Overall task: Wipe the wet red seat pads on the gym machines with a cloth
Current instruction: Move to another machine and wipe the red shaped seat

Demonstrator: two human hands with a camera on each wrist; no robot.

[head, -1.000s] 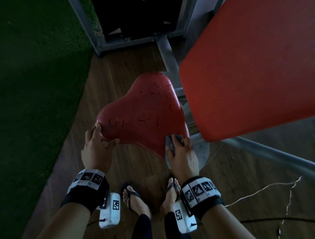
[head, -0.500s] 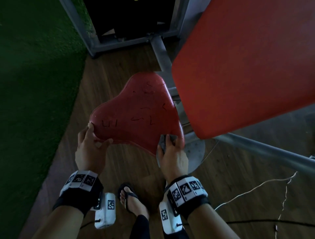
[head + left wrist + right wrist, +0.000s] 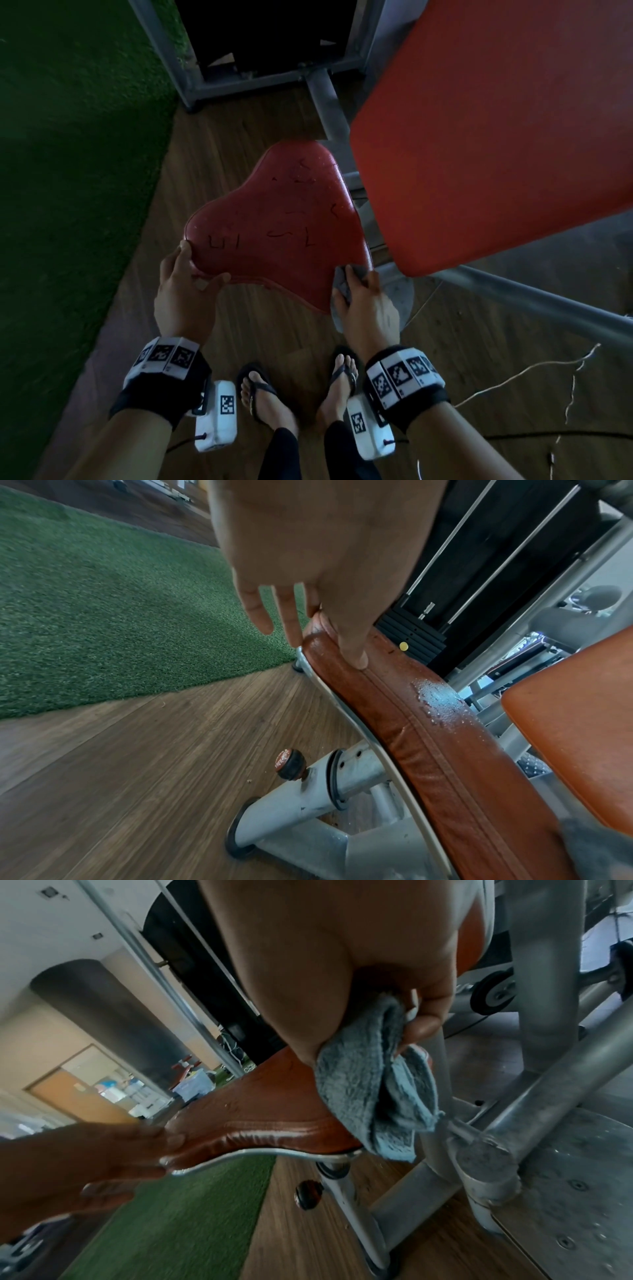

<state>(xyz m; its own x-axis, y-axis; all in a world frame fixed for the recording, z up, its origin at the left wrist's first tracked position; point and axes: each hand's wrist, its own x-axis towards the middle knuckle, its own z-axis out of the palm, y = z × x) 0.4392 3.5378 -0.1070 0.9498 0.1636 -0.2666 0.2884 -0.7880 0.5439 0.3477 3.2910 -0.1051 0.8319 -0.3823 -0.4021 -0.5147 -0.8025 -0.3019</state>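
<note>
My right hand (image 3: 370,308) holds the grey-blue cloth (image 3: 369,1085) bunched in its fingers and presses it on the near right corner of the red seat pad (image 3: 281,222). My left hand (image 3: 181,291) grips the near left lobe, thumb on top and fingers under. Water drops (image 3: 435,696) shine on the pad's edge, so I judge this pad is not fully wiped. Whether the big back pad (image 3: 496,137) is wet, I cannot tell.

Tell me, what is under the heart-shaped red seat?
A silver metal plate backs the red seat, which sits on a grey post with a round knob, above wooden floor. The middle of the underside stays hidden.
</note>
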